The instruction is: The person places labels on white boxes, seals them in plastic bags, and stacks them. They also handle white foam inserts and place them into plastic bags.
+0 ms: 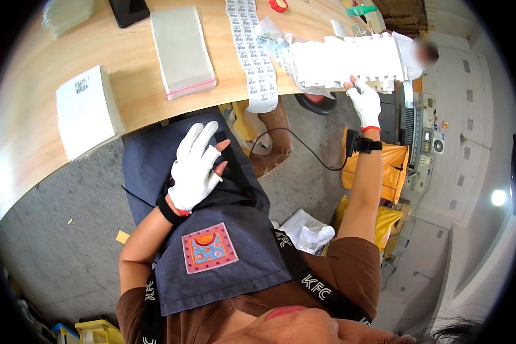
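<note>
My left hand (196, 167), in a white glove with bare fingertips, rests flat on the dark blue apron (212, 241) over my lap, fingers apart and holding nothing. My right hand (365, 103), also in a white glove, reaches up to the table edge and grips the lower edge of a row of white packets (350, 60) lying in a stack on the wooden table (132, 57). A black device is strapped to my right wrist (361, 143), with a cable trailing off to the left.
On the table lie a long strip of printed labels (252, 51), a pile of clear bags with a red strip (182, 51), a stack of white sheets (86, 109) and a black flat device (129, 11). Yellow bags (384, 166) stand on the floor at right.
</note>
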Tool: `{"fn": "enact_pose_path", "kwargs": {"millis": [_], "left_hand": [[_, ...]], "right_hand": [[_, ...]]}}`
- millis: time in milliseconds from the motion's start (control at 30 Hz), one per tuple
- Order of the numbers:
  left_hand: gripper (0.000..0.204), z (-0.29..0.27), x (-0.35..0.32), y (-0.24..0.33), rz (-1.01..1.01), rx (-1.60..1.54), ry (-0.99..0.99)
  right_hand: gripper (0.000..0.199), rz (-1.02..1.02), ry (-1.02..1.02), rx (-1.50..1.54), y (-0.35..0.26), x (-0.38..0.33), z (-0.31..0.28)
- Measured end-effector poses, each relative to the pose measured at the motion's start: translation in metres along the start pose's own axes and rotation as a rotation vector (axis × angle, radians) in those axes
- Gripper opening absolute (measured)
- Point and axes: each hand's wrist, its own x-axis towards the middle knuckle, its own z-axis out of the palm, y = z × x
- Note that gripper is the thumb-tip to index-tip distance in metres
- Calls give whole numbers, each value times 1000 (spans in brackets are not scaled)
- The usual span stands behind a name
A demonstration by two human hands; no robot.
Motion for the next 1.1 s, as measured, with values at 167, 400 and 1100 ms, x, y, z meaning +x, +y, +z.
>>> {"fn": "enact_pose_path", "kwargs": {"millis": [167,400,1100], "left_hand": [[50,1,-3,-3,-6,-12,5],[51,-1,-2,-5,-7,-4,-1],[48,3,-1,-8,4,-11,-18]], "right_hand": [[48,11,24,-95,-10,0,-1],[43,54,-60,43,-11,3,-11],[44,71,-80,83,-19,-2,-11]]}}
